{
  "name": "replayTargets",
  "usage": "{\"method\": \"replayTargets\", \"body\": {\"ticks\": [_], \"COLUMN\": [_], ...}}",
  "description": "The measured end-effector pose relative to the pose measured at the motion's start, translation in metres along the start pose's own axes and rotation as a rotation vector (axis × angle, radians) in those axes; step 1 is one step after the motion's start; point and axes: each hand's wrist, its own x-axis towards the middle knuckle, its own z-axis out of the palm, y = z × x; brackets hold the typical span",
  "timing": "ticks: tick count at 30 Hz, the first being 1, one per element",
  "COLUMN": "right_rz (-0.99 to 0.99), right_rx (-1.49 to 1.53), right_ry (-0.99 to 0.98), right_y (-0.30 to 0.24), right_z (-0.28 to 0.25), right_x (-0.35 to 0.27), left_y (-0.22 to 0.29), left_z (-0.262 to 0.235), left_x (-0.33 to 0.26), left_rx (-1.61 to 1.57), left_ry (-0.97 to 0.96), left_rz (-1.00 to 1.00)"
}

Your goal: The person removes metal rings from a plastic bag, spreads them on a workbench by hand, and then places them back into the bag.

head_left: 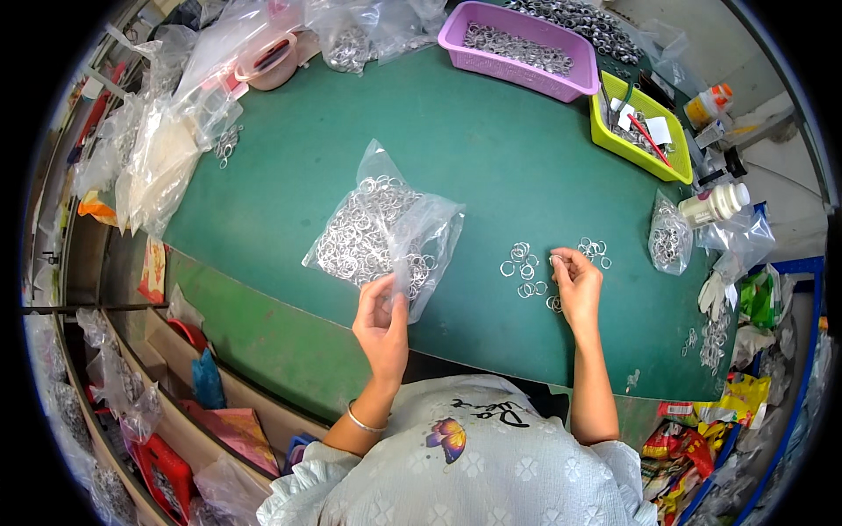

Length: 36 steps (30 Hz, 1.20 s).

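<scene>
The green table (491,158) filled most of the view and served as the reference for everything else. The person sat at its near edge, forearms reaching onto it.

At the far edge of the table stood a purple basket (574,81) holding a layer of metal rings. To the right of it, toward the table's far right corner, sat a smaller yellow-green tray (605,131) with tools and paper slips inside. Along the table's left edge lay a heap of clear plastic bags (158,158), some empty, some part filled.

Near the middle of the table, on the person's left side, lay a clear plastic bag of rings (364,232), well stuffed, its mouth end turned toward the near edge. The left hand (382,324) was pinched closed on that bag's near corner, thumb and fingers gripping the film.

At the table's right edge stood a smaller bag of rings (670,237), with a white bottle (715,203) just beside it.

Loose rings (523,267) lay scattered on the table right of centre, spread out rather than heaped. The right hand (577,285) rested among them, fingertips drawn together in a pinch at the cluster; whether a ring was actually held between them could not be made out.
</scene>
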Motion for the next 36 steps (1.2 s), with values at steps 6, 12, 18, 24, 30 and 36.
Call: {"method": "replayTargets", "body": {"ticks": [6,12,18,24,30,36], "right_rz": [-0.176,-0.291,-0.021,-0.146,-0.214,-0.105], "right_rx": [-0.343,-0.214,0.243,0.503,-0.343,-0.315], "right_ry": [-0.165,-0.095,-0.392,-0.488,-0.077,-0.153], "right_y": [-0.026,-0.013,-0.036,-0.085,-0.041,-0.020], "right_z": [0.005,-0.001,0.037,0.090,0.015,0.020], "right_x": [-0.006,-0.002,-0.005,-0.028,-0.015,-0.010], "left_y": [-0.001,-0.002,-0.003,0.000,-0.002,-0.003], "left_z": [-0.001,-0.001,-0.001,0.002,-0.002,0.000], "left_x": [0.000,0.000,-0.001,0.002,-0.001,0.000], "left_rx": [-0.002,-0.006,-0.013,-0.021,-0.011,-0.020], "left_ry": [-0.003,-0.001,-0.015,0.003,-0.014,-0.003], "left_rz": [-0.003,0.001,-0.007,0.009,-0.016,-0.005]}}
